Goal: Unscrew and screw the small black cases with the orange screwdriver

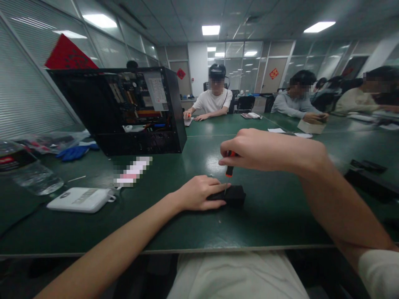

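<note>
A small black block-shaped part (236, 195) lies on the green table in front of me. My left hand (201, 193) grips its left end, thumb on the near side and fingers on the far side. Above it, my right hand (246, 149) is closed around the handle of an orange-and-black screwdriver (230, 170). The screwdriver stands nearly upright, its thin shaft reaching down to the black part beside my left fingertips. Whether the tip sits in a screw is too small to tell.
An open black computer case (140, 143) stands at the back left. Left of me are a white power bank (82, 200), a plastic bottle (34, 174) and blue gloves (75, 153). Dark parts (370, 182) lie at right. Several people sit across the green table (199, 232).
</note>
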`<state>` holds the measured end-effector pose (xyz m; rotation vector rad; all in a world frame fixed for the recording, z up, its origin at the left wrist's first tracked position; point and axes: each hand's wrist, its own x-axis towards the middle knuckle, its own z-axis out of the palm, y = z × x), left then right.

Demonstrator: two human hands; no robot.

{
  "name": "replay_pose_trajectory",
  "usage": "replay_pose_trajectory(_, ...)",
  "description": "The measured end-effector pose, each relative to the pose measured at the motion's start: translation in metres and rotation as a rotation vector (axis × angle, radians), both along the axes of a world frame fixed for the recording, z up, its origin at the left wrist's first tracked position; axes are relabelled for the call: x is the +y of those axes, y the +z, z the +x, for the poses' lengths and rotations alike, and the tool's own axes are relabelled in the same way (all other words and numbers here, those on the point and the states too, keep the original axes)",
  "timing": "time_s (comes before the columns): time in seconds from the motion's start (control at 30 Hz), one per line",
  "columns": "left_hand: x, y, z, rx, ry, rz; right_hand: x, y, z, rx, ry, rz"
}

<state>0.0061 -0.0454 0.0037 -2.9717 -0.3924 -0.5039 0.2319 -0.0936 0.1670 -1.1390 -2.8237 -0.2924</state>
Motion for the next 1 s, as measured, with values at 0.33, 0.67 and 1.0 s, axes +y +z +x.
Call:
replay_pose_trajectory(0.33,-0.007,0.0,0.003,-0.119,0.02,-0.209,-0.017,0.006,0.002,0.013,0.26,-0.161)
replay_pose_trajectory(0.67,-0.016,0.004,0.012,-0.217,0.086,-0.505,-0.024,0.0,0.009,0.011,0.26,-0.155)
replay_pose_trajectory(1.0,-0.013,0.003,0.01,-0.163,0.161,-0.502,-0.017,-0.036,0.081,0.011,0.011,-0.279)
